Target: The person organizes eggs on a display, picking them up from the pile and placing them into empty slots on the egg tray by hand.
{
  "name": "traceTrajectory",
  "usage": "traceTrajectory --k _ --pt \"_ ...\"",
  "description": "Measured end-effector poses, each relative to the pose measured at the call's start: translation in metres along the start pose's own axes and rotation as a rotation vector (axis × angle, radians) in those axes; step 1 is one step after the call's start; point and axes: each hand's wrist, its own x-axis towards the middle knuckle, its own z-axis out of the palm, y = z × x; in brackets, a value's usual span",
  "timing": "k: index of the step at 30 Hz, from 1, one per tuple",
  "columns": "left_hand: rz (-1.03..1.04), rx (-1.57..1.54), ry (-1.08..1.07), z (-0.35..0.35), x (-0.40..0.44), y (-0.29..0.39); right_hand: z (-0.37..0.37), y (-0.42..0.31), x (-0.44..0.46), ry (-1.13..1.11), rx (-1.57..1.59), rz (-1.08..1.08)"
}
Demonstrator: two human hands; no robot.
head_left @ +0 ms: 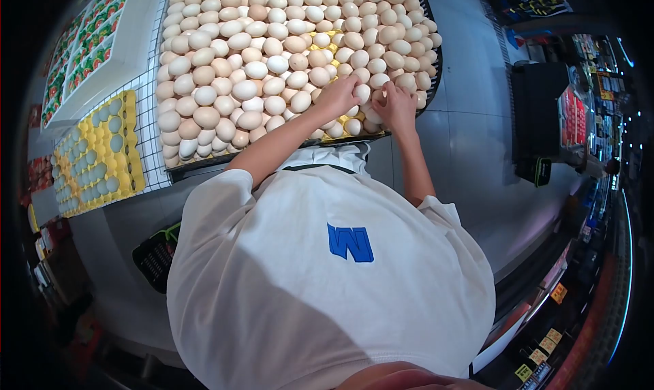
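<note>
A broad display of brown and cream eggs (245, 89) fills the upper middle of the view, piled close together in rows. My left hand (336, 97) reaches in at its near right part, fingers closed against a pale egg (362, 94). Just to the right, my right hand (398, 108) is curled with thumb and forefinger drawn together; what lies between them, if anything, is hidden. Yellow egg tray (353, 117) shows below the hands among the eggs. Another bit of yellow tray (327, 38) shows farther back.
A black rim (428, 97) edges the display. At the left, yellow trays (133, 145) with pale bluish eggs (116, 143) rest on a white wire grid (151, 134). White cartons (109, 66) with red and green prints stand behind. Grey tiled floor (470, 138) runs along the right.
</note>
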Motion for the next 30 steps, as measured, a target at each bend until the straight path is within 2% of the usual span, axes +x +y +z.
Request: traceTrajectory --k 9,11,12,14,15,17,19,21,22,24,25,27,29,30 --pt "0.018 -0.014 -0.007 -0.012 -0.003 0.008 -0.018 0.003 -0.001 -0.076 0.04 0.056" --pt "0.034 0.067 0.007 -0.024 -0.007 0.017 -0.017 0.023 -0.004 0.086 0.129 0.058" --pt "0.026 0.07 0.006 -0.033 -0.012 0.023 -0.018 0.031 -0.006 0.081 0.135 0.058" --pt "-0.029 -0.005 -0.029 -0.054 -0.021 0.032 -0.021 0.05 -0.011 0.243 0.249 0.238" --pt "-0.034 -0.003 -0.034 -0.062 -0.026 0.029 -0.017 0.061 -0.013 0.239 0.253 0.243" --pt "-0.013 -0.1 0.01 -0.078 -0.036 0.02 -0.001 0.084 -0.019 0.42 0.317 0.293" --pt "-0.061 -0.087 0.016 -0.094 -0.049 0.02 0.01 0.098 -0.024 0.406 0.274 0.35" --pt "-0.081 -0.09 0.094 -0.11 -0.063 0.022 0.027 0.11 -0.024 0.524 0.351 0.576" --pt "-0.074 -0.101 0.125 -0.116 -0.069 0.022 0.038 0.123 -0.023 0.513 0.362 0.573" --pt "-0.102 -0.072 0.16 -0.131 -0.08 0.023 0.056 0.143 -0.02 0.489 0.68 0.828" --pt "-0.113 -0.054 0.188 -0.137 -0.086 0.024 0.056 0.139 -0.018 0.476 0.692 0.832" --pt "-0.166 -0.016 0.208 -0.15 -0.094 0.023 0.05 0.135 -0.012 0.425 1.019 1.026" --pt "-0.079 0.226 0.366 -0.166 -0.101 0.016 0.074 0.147 -0.012 0.413 1.046 1.039" --pt "-0.163 0.258 0.393 -0.176 -0.104 0.022 0.076 0.141 -0.012 0.394 0.991 0.987"
